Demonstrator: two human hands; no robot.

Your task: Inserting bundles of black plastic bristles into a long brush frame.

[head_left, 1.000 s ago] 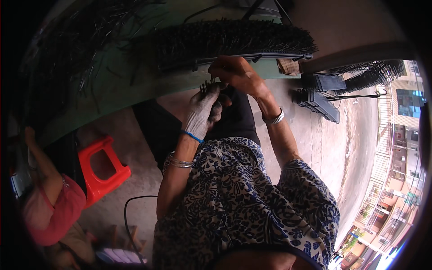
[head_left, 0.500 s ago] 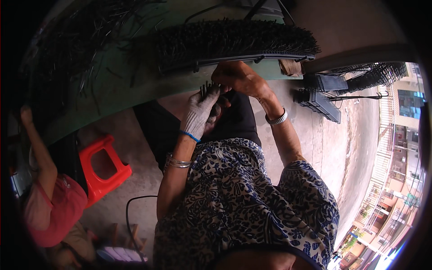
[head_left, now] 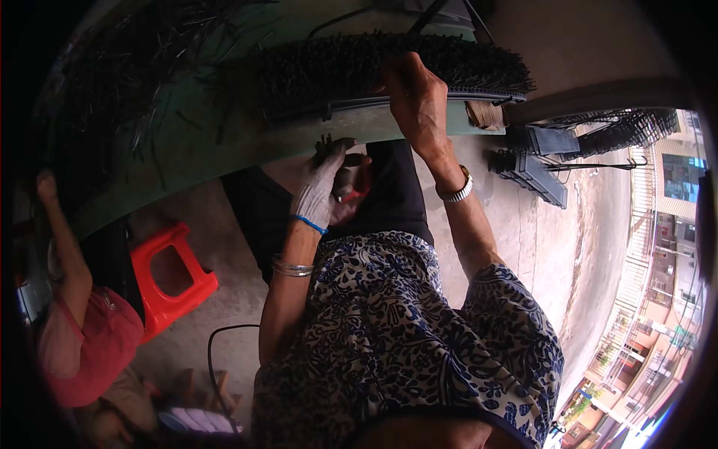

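My left hand [head_left: 323,183], in a whitish glove with dark bare-looking fingertips, is curled around several short black stick-like pieces [head_left: 324,144] that poke up past the thumb. It stays above my lap, just off the table edge. My right hand [head_left: 420,105] is bare and reaches over a long rack [head_left: 351,102] packed with a dense row of black bristle-like pieces [head_left: 329,66]. Its fingers are pinched together at the row's front, and whatever lies between them is hidden.
Loose black pieces [head_left: 187,120] lie heaped on the green table [head_left: 202,161] to the left. A brown folded bundle [head_left: 486,114] sits at the rack's right end. Grey racks [head_left: 535,176] stand at right. A red stool [head_left: 179,280] and a person in pink [head_left: 97,344] are at left.
My right hand has left my left hand and moved up and forward to the row of black pieces. The left hand has shifted slightly left, still holding its pieces.
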